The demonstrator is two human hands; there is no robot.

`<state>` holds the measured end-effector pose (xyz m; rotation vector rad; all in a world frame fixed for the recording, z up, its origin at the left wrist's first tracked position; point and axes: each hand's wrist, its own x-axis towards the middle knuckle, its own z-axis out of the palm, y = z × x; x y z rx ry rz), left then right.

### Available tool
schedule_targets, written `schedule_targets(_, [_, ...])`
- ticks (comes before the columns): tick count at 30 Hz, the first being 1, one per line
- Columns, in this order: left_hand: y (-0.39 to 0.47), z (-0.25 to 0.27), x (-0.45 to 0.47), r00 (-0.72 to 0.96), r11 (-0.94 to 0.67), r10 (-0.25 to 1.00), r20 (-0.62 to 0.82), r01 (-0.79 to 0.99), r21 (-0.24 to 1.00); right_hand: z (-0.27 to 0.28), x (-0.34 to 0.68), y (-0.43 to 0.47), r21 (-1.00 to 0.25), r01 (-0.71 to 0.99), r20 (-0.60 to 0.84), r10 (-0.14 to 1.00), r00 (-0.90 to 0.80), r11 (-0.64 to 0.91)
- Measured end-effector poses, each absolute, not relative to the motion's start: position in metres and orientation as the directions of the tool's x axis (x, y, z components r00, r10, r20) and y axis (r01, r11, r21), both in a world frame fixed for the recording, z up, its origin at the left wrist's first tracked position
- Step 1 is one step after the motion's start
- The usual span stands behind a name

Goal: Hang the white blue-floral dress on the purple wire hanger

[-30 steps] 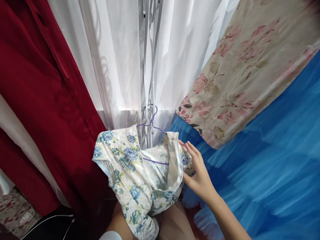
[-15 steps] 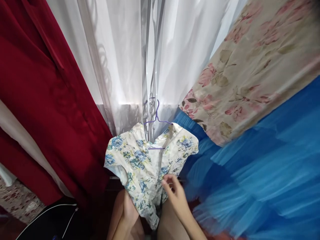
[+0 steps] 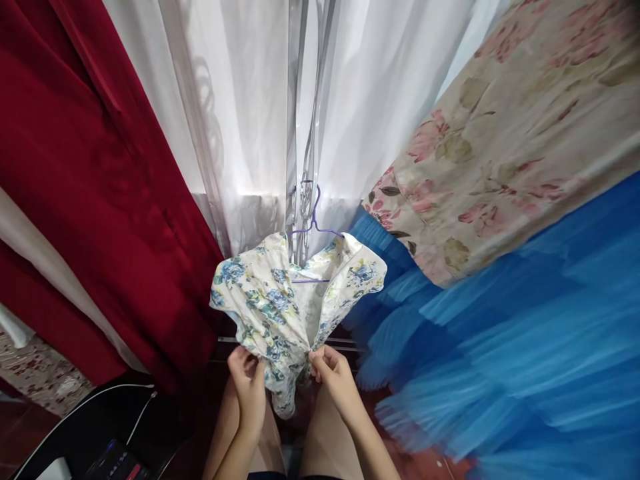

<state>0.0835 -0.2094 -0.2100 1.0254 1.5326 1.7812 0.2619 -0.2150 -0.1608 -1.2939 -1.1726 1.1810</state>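
Note:
A white short-sleeved floral dress [image 3: 275, 300] with blue roses hangs over my legs on a purple hanger [image 3: 314, 223]. Its opening is spread in a V, narrowing to a point low on the garment. At that point my right hand [image 3: 334, 373] is closed in a pinch on the zipper; the pull itself is hidden by the fingertips. My left hand [image 3: 249, 380], fingers curled, grips the dress's left side edge below the sleeve. Below the hands the fabric is bunched and dangles between my knees.
White curtains [image 3: 250, 100] with hanging straps [image 3: 305, 100] are ahead. Red cloth [image 3: 135, 200] drapes on the left; beige floral cloth [image 3: 500, 173] and blue tulle [image 3: 500, 333] hang on the right. At lower left, a black surface [image 3: 80, 427] holds a phone [image 3: 117, 460] and white cable [image 3: 140, 417].
My right hand has moved left and pinched the bottom of the dress's opening. My left hand has shifted up along the side edge. The view has tilted slightly, showing the phone.

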Motion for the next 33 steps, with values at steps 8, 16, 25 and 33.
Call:
schedule_targets(8, [-0.227, -0.202, 0.127, 0.097, -0.402, 0.915, 0.392, 0.288, 0.869, -0.142, 0.256, -0.230, -0.996, -0.032, -0.087, 0.994, -0.058, -0.089])
schedule_targets(16, [-0.212, -0.170, 0.132, 0.351, -0.479, 0.873, 0.337, 0.494, 0.726, -0.107, 0.272, -0.210, -0.980, -0.143, -0.139, 0.990, 0.010, -0.136])
schedule_targets(25, [-0.211, -0.126, 0.128, 0.512, -0.515, 0.853, 0.105, 0.789, 0.335, 0.021, 0.274, -0.127, -0.968, -0.164, 0.182, 0.981, 0.064, 0.190])
schedule_targets(33, [-0.188, -0.113, 0.110, 0.502, -0.587, 0.799, 0.332, 0.528, 0.614, 0.026, 0.262, -0.134, -0.959, -0.137, 0.232, 0.964, 0.131, 0.250])
